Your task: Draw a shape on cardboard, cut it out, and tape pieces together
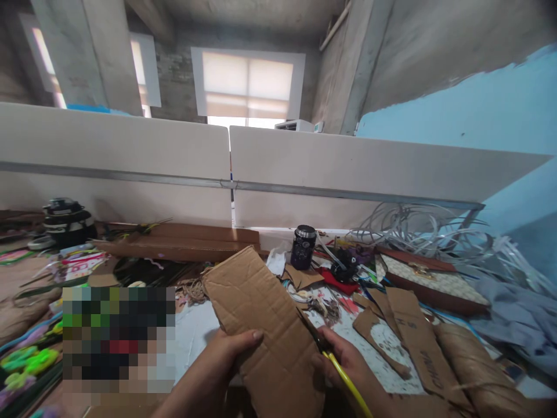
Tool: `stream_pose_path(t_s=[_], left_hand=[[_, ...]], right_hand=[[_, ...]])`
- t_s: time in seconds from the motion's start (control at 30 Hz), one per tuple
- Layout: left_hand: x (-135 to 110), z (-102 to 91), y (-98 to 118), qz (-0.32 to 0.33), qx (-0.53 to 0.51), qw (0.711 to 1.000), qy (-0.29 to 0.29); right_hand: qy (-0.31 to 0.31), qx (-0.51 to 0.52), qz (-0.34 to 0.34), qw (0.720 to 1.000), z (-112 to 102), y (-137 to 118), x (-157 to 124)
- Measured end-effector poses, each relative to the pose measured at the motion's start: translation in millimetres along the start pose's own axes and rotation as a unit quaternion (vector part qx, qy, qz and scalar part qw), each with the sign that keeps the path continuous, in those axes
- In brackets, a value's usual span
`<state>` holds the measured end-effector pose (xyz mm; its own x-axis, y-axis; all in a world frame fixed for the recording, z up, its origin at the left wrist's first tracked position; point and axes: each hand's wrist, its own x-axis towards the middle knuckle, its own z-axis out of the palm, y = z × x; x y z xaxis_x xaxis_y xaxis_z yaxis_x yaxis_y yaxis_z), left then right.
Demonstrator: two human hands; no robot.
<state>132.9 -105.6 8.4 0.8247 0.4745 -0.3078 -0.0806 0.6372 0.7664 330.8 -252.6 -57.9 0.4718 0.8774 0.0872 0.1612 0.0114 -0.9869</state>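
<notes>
My left hand grips the lower left edge of a large brown cardboard sheet, thumb on top, holding it up over the desk. My right hand is closed on yellow-handled scissors, whose dark blades meet the sheet's right edge. The scissors' yellow handle runs down toward the bottom of the frame.
Cardboard offcuts lie to the right beside a patterned box and a tangle of white strips. A dark jar stands behind the sheet. Long cardboard pieces and a black pot sit left, under white partition panels.
</notes>
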Motion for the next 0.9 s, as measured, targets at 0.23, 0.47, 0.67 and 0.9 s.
stream_pose_path(t_s=[0.23,0.47,0.67,0.9], left_hand=[[2.7,3.0,-4.4,0.011,-0.018,1.000,-0.003],[5.1,3.9,-2.7,0.016,0.000,1.000,0.006],[-5.1,9.8,8.5,0.025,0.000,1.000,-0.017],[7.0,-7.0,2.0,-0.029,0.028,0.999,-0.023]], right_hand=[[0.023,-0.039,0.007,0.999,-2.2,-4.2,-3.3],[-0.006,-0.025,-0.028,0.999,-0.2,-13.7,-1.1],[0.014,-0.024,-0.035,0.999,1.8,-4.5,1.1],[0.015,-0.021,-0.012,1.000,3.2,4.5,9.8]])
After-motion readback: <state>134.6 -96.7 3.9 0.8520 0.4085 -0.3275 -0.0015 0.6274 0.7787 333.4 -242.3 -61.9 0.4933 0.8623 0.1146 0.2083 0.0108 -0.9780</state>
